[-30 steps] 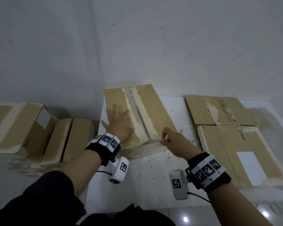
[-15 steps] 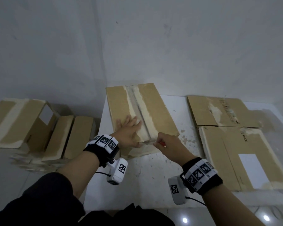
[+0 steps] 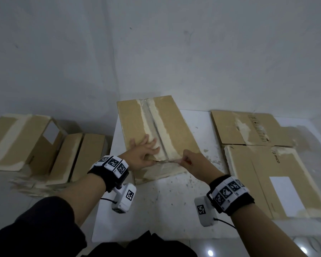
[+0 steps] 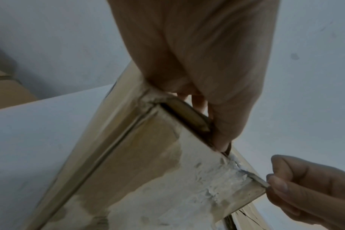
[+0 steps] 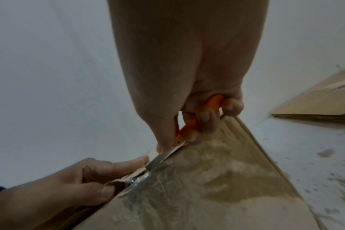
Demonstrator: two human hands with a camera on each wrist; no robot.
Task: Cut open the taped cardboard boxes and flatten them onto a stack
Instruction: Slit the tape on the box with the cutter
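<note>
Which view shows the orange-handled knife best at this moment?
The right wrist view: the knife shows its orange handle gripped by the right hand and its blade at the taped box edge. The left wrist view shows only the blade; the head view, only a sliver of the handle.

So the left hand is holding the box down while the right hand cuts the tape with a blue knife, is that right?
Not quite: the knife is orange, not blue, as the right wrist view shows. The rest holds: the left hand holds the box down while the right hand cuts the tape.
</note>
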